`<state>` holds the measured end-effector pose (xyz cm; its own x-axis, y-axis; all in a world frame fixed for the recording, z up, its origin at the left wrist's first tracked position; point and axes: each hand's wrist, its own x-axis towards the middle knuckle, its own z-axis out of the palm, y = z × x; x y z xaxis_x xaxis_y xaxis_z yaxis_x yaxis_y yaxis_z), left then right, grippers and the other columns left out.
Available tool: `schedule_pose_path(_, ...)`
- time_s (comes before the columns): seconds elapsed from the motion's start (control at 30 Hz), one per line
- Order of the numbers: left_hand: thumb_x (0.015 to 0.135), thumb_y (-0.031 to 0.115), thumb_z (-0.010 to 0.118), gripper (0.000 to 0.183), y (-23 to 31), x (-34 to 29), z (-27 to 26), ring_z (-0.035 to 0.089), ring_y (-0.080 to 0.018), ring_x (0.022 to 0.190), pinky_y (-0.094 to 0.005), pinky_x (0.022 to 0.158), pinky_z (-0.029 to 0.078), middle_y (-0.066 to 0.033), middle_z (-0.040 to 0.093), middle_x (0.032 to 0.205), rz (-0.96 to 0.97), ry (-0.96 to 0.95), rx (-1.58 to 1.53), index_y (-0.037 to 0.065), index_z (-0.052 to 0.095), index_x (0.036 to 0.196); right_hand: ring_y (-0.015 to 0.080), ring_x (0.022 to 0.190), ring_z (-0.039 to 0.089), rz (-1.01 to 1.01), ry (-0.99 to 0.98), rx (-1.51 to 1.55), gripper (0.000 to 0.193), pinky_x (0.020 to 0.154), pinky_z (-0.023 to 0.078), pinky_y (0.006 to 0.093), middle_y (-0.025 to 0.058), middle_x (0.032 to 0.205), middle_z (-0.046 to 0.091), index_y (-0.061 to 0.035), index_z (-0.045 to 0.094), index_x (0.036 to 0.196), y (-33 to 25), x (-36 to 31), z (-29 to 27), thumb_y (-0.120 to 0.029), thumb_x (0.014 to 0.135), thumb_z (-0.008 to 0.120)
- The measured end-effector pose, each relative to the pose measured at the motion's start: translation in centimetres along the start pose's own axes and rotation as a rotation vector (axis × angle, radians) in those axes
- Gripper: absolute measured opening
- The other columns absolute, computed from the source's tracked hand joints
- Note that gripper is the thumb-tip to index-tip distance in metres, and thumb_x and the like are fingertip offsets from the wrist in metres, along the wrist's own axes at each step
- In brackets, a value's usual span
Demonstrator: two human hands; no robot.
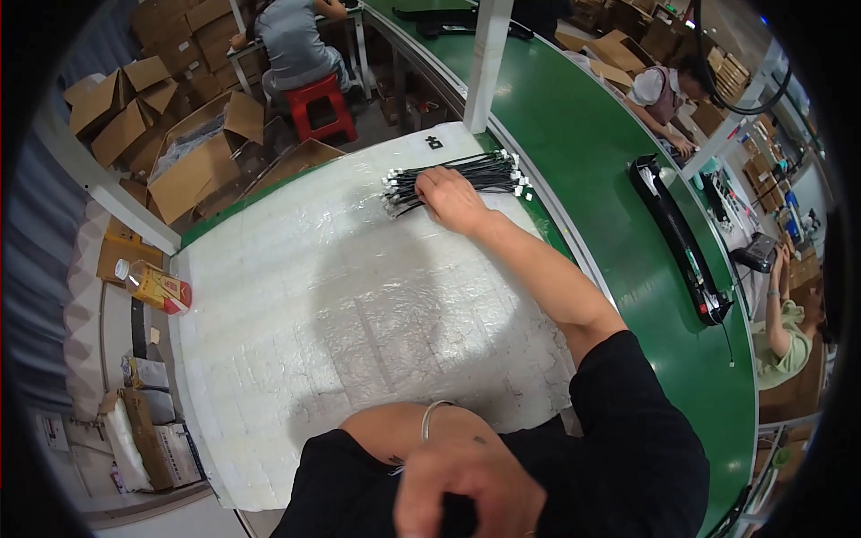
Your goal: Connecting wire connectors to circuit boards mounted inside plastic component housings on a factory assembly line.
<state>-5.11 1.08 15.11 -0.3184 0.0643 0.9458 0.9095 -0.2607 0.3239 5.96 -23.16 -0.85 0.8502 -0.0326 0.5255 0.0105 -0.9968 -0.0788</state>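
Observation:
At the far side of the white-covered table, my right hand reaches onto a bundle of black cables with small white connectors at both ends. Its fingers are curled down over the cables near their left end; the fingertips are partly hidden. My left hand is raised close to the camera at the lower edge, blurred, with a bracelet on the wrist. Its fingers look bent, but blur hides whether they hold anything. A small black piece lies just beyond the cables.
A bottle with a yellow label stands at the table's left edge. To the right runs a green conveyor carrying a long black housing. Cardboard boxes and a red stool are beyond the table. Several people sit nearby.

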Motion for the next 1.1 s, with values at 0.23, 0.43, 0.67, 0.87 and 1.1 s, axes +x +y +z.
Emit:
schedule_pose_path(0.23, 0.086, 0.047, 0.054, 0.043, 0.8, -3.1, -1.6, 0.056, -0.0227, 0.063, -0.031, 0.054, 0.044, -0.0113, 0.059, 0.076, 0.09, -0.027, 0.226, 0.006, 0.058, 0.096, 0.0321, 0.08, 0.057, 0.152, 0.061, 0.123, 0.024, 0.07, 0.046, 0.0406, 0.014, 0.078, 0.059, -0.0079, 0.054, 0.103, -0.9, 0.5, -6.7, -0.006, 0.08, 0.056)
schedule_pose_path(0.43, 0.087, 0.027, 0.054, 0.028, 7.0, -15.6, -8.6, 0.054, -0.0142, 0.071, -0.0204, 0.061, 0.043, -0.0104, 0.059, 0.088, 0.513, 1.577, -0.024, 0.002, 0.057, 0.098, 0.0313, 0.079, 0.057, 0.299, 0.477, 0.16, 0.016, 0.071, 0.046, 0.0395, 0.0118, 0.083, 0.06, -0.0079, 0.064, 0.092, 2.3, -2.1, -11.4, -0.007, 0.08, 0.054)
schedule_pose_path(0.67, 0.09, 0.029, 0.05, 0.027, 7.0, -22.9, -11.5, 0.054, -0.0132, 0.067, -0.0215, 0.056, 0.044, -0.0086, 0.061, 0.076, 0.486, 2.012, 0.398, 0.004, 0.059, 0.097, 0.024, 0.073, 0.059, 0.179, 0.111, -0.265, 0.012, 0.06, 0.049, 0.0367, 0.006, 0.073, 0.059, -0.0092, 0.062, 0.075, -0.6, -9.2, -9.4, -0.016, 0.067, 0.057)
schedule_pose_path(0.87, 0.092, 0.03, 0.049, 0.029, 7.4, -24.2, -11.0, 0.049, -0.0082, 0.064, -0.0207, 0.056, 0.041, -0.0024, 0.055, 0.079, 0.105, 2.081, 0.924, 0.004, 0.057, 0.101, 0.0265, 0.075, 0.056, 0.444, 0.248, 0.129, 0.008, 0.063, 0.049, 0.0363, 0.0076, 0.077, 0.053, -0.007, 0.056, 0.075, -3.7, -12.7, -2.2, -0.009, 0.067, 0.057)
schedule_pose_path(1.1, 0.091, 0.019, 0.05, 0.027, 7.7, -23.7, -9.6, 0.05, -0.0125, 0.073, -0.0238, 0.065, 0.043, -0.0071, 0.055, 0.089, -0.41, 1.921, 1.223, -0.001, 0.051, 0.109, 0.0278, 0.079, 0.055, 0.498, 0.181, 0.055, 0.011, 0.064, 0.047, 0.0379, 0.0095, 0.082, 0.051, -0.0048, 0.051, 0.083, -3.9, -13.7, -2.8, -0.01, 0.074, 0.054)
